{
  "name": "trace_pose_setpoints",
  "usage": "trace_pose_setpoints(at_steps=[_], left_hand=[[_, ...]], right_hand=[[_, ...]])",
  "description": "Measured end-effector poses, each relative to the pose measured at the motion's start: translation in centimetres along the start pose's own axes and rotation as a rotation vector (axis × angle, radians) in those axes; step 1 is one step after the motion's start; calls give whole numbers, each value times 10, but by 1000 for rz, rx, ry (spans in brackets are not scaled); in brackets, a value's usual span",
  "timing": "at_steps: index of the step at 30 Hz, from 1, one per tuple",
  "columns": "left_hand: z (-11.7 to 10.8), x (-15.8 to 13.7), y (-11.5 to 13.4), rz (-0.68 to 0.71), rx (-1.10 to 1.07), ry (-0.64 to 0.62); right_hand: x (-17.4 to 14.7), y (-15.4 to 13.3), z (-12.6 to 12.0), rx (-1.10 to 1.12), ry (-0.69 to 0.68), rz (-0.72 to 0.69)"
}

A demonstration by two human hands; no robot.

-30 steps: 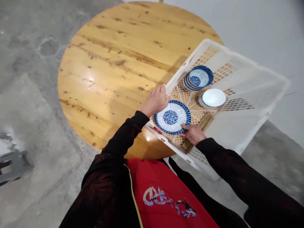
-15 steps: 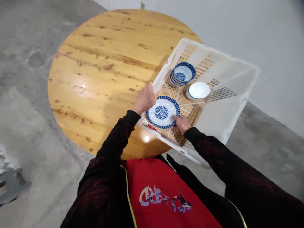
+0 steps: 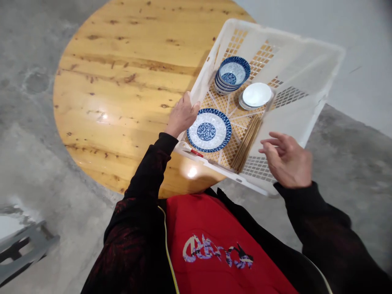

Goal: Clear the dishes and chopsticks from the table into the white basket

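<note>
A white plastic crate stands on the table, and my left hand is closed on its left rim. Inside lies a blue-and-white plate near that hand. Behind the plate is a stack of blue-rimmed bowls, with smaller white dishes stacked to their right. A bundle of wooden chopsticks lies along the crate's right part. My right hand hovers over the crate's near right side, holding nothing, its fingers apart. Beside the plate, at the near edge, is a small red-handled item.
The round wooden table holds the crate at its right side, and the crate's near right corner overhangs the edge. A white wall rises behind. On the concrete floor at lower left stands a grey stool-like object.
My right hand has let go of the plate's right edge and moved right, its fingers spreading. The plate stays in the crate. My left hand keeps its hold on the rim.
</note>
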State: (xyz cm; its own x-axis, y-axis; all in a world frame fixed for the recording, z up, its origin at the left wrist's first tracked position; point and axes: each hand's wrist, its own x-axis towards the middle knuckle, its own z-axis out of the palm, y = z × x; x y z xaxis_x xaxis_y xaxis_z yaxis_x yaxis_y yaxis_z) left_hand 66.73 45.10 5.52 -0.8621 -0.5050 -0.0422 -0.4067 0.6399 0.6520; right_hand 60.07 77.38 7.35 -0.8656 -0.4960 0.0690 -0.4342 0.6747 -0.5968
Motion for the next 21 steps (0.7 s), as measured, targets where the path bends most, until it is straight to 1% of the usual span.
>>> trace_pose_setpoints(at_steps=[1, 3, 5, 7, 12, 16, 18, 21], left_hand=[[-1, 0, 0, 4, -7, -8], [-2, 1, 0, 14, -14, -22], [-3, 2, 0, 22, -13, -31], [-3, 2, -1, 23, -5, -39], [-6, -1, 3, -13, 23, -59], [-9, -2, 7, -24, 20, -41], [-12, -2, 8, -14, -22, 0], [-22, -7, 7, -8, -160, 145]], right_hand=[[-16, -2, -8, 4, 33, -12], [-45, -5, -16, -33, 103, -45], [-67, -5, -14, -53, 139, -55], [-80, -4, -6, -46, 149, -69], [-84, 0, 14, -142, 200, -205], [-83, 0, 15, -141, 232, -185], [-85, -1, 15, -132, 214, -143], [-86, -2, 15, -122, 189, -89]])
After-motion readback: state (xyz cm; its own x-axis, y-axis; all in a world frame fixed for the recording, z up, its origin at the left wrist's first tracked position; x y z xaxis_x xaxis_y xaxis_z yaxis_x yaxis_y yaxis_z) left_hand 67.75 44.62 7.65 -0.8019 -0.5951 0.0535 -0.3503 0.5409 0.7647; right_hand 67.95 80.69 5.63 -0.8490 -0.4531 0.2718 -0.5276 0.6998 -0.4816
